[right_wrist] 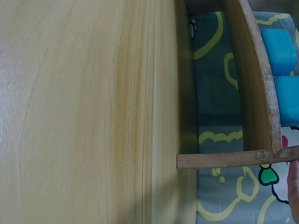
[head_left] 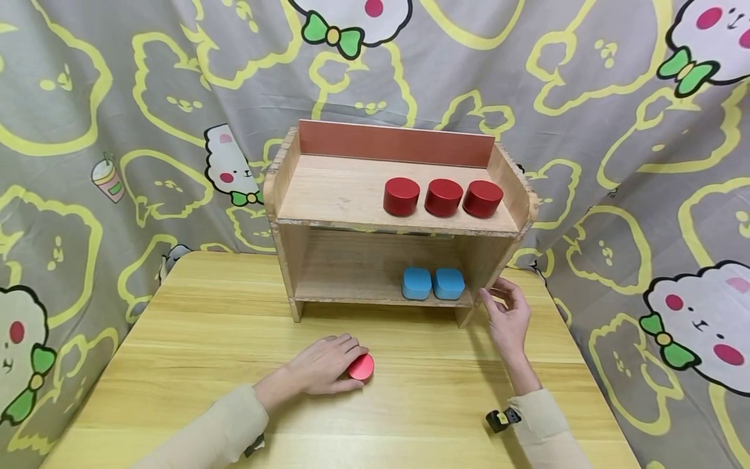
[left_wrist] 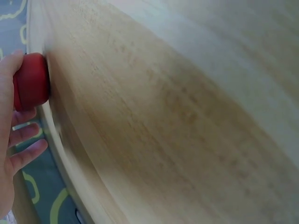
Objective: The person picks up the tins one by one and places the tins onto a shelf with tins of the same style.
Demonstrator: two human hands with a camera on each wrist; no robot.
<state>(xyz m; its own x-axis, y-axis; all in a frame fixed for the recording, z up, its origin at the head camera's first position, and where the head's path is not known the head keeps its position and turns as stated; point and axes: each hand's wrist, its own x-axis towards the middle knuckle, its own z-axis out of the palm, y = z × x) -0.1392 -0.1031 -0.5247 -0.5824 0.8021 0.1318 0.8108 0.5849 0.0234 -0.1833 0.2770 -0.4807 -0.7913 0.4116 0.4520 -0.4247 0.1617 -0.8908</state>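
Note:
My left hand (head_left: 329, 365) grips a small red round tin (head_left: 361, 368) on the table in front of the shelf, thumb on its near side and fingers at its far side. In the left wrist view that tin (left_wrist: 33, 81) sits between thumb and fingers, with the other fingers spread beside it. By the lower right side panel of the wooden shelf (head_left: 375, 301) is my right hand (head_left: 511, 316), fingers bent loosely and thumb tip right at the panel's front edge. One finger (right_wrist: 293, 189) shows beside the panel's outer face in the right wrist view.
Three dark red round tins (head_left: 443, 198) stand in a row on the upper board, toward the right. Two blue rounded-square tins (head_left: 416, 284) are side by side on the lower board. Behind the light wooden table (head_left: 410, 417) hangs a patterned grey curtain (head_left: 146, 85).

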